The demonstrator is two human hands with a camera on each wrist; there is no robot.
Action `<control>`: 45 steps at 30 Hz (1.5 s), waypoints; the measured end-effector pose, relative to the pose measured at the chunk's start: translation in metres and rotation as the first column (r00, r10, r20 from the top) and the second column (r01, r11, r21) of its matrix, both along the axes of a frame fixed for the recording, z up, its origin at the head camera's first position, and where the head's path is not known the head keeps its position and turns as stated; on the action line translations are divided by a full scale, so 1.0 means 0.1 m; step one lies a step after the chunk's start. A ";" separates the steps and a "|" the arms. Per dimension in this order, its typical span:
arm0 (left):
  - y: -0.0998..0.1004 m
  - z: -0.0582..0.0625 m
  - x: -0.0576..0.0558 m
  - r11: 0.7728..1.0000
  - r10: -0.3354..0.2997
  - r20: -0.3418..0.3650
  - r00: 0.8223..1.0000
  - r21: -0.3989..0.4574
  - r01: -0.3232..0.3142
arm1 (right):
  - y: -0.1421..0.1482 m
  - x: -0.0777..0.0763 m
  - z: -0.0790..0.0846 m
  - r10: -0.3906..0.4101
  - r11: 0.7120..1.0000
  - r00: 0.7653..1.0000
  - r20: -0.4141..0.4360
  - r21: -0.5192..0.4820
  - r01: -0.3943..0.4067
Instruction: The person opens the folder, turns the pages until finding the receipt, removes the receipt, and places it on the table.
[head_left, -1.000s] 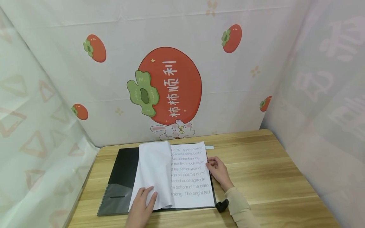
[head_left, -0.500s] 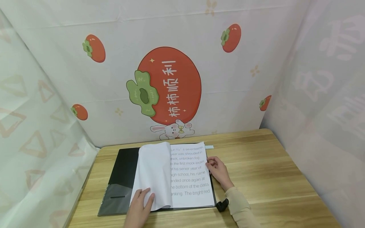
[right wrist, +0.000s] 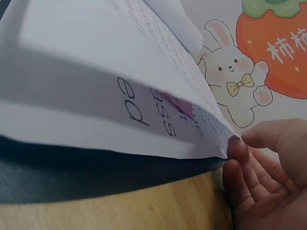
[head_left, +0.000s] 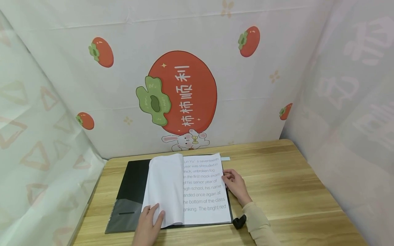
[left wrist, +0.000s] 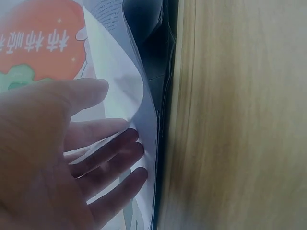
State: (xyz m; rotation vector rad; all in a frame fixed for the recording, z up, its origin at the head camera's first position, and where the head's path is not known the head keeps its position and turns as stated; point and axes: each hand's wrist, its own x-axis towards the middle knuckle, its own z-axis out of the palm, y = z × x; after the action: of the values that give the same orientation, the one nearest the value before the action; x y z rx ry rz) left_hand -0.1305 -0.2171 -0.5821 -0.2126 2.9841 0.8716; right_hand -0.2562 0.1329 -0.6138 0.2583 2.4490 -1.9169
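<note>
A black folder [head_left: 132, 184] lies open on the wooden table, with white sheets inside. A curled-over blank page [head_left: 166, 188] covers part of its left side; beside it is a page printed in large English text [head_left: 204, 191]. My left hand [head_left: 148, 223] rests on the lower part of the blank page. In the left wrist view its fingers [left wrist: 115, 158] lie loosely spread against the bent paper. At the right edge of the sheets, my right hand [head_left: 236, 186] pinches the printed page's edge between thumb and finger. Pink shows between lifted sheets [right wrist: 180, 103] in the right wrist view.
A pale blue tab [head_left: 226, 159] sticks out at the folder's top right. By the right sleeve is a small black device [head_left: 239, 222]. Bare wood [head_left: 289, 191] stretches to the right. A white printed backdrop [head_left: 246, 85] stands behind the table.
My left hand has slid slightly left and down, and the blank page under it has shifted slightly left with it. My right hand stays at the page edge.
</note>
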 end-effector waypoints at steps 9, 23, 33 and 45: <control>-0.04 -0.03 0.01 1.000 -0.013 0.067 0.998 0.026 0.012 | 0.02 0.01 0.00 0.009 1.000 1.000 0.001 -0.005 -0.009; -0.10 -0.03 0.04 1.000 -0.016 0.069 0.998 0.013 0.015 | 0.03 0.01 -0.02 0.014 1.000 0.999 -0.032 0.012 -0.014; -0.15 -0.07 0.07 0.999 -0.008 0.080 0.997 -0.053 0.012 | 0.03 0.01 -0.03 0.019 1.000 0.999 -0.044 0.004 -0.019; -0.16 -0.06 0.10 0.994 0.061 0.121 0.991 -0.097 -0.049 | 0.03 -0.01 -0.02 0.023 1.000 0.999 -0.025 0.015 -0.022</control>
State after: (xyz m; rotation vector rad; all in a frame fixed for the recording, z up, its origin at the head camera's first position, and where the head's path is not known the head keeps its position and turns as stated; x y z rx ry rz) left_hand -0.1203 -0.2332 -0.5885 -0.3394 2.9186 0.6958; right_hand -0.2567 0.1357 -0.6160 0.2069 2.4722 -1.9052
